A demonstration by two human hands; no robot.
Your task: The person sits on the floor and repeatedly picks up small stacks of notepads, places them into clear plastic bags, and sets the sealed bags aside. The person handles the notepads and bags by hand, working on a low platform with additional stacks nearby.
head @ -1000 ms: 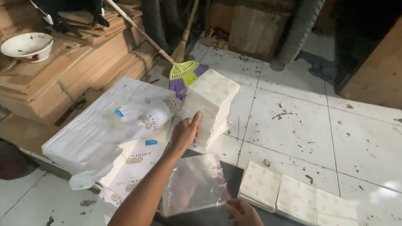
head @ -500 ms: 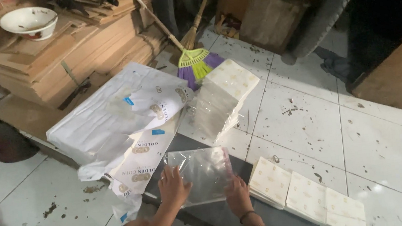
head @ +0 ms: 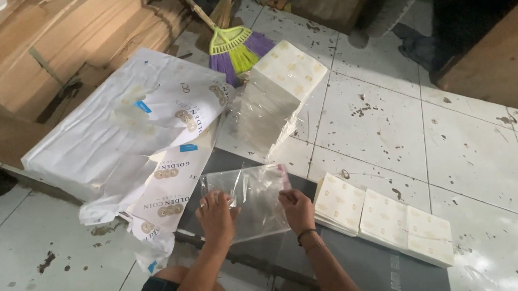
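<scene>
Both hands — left hand (head: pixel 216 211), right hand (head: pixel 297 208) — pinch clear plastic bag (head: pixel 248 200), mouth-spreading step; paper stacks (head: pixel 381 216) at 3 o'clock likely need sliding in.

Storeroom or packing workshop: stacked cardboard (head: pixel 41 52), wrapped paper bundles (head: pixel 112 134), broom (head: pixel 233 43), stained tile floor (head: pixel 476 162).
</scene>
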